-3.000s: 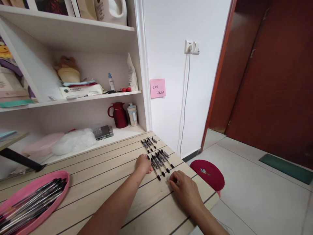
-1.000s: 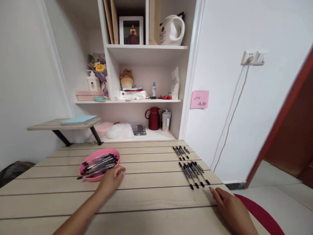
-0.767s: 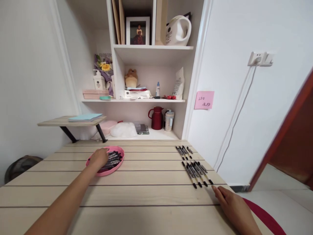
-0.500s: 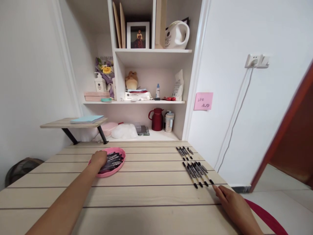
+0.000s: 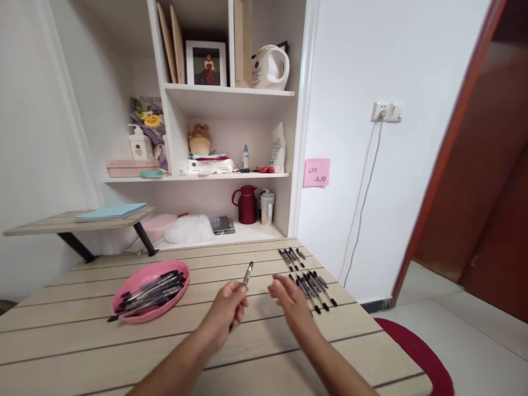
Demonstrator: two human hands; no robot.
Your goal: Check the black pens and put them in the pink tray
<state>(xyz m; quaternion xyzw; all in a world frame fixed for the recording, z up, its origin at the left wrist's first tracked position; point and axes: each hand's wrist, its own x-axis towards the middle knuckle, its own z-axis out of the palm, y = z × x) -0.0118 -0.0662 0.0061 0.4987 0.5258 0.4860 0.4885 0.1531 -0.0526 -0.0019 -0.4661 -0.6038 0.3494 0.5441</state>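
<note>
My left hand (image 5: 231, 305) is closed round a pen (image 5: 248, 273), which points up and away over the middle of the table. Close by on the right, my right hand (image 5: 289, 297) has its fingers apart and holds nothing. It hovers beside a row of pens (image 5: 317, 286) laid side by side, covering part of the leftmost ones. Behind that row lies a second group of pens (image 5: 291, 257). On the left, a pink oval tray (image 5: 181, 291) holds a heap of black-and-clear pens (image 5: 150, 294), one sticking out over its near rim.
At the back left stands a small raised shelf (image 5: 25, 223) on black legs, with blue paper (image 5: 111, 212) on top. A cabinet behind the table holds a red jug (image 5: 247, 204) and a tumbler (image 5: 267, 209). Beyond the table's right edge is a red round seat (image 5: 416, 352).
My left hand has left the pink tray and come to the middle with a pen. The right hand has moved left, off the row's near end. The view has turned right.
</note>
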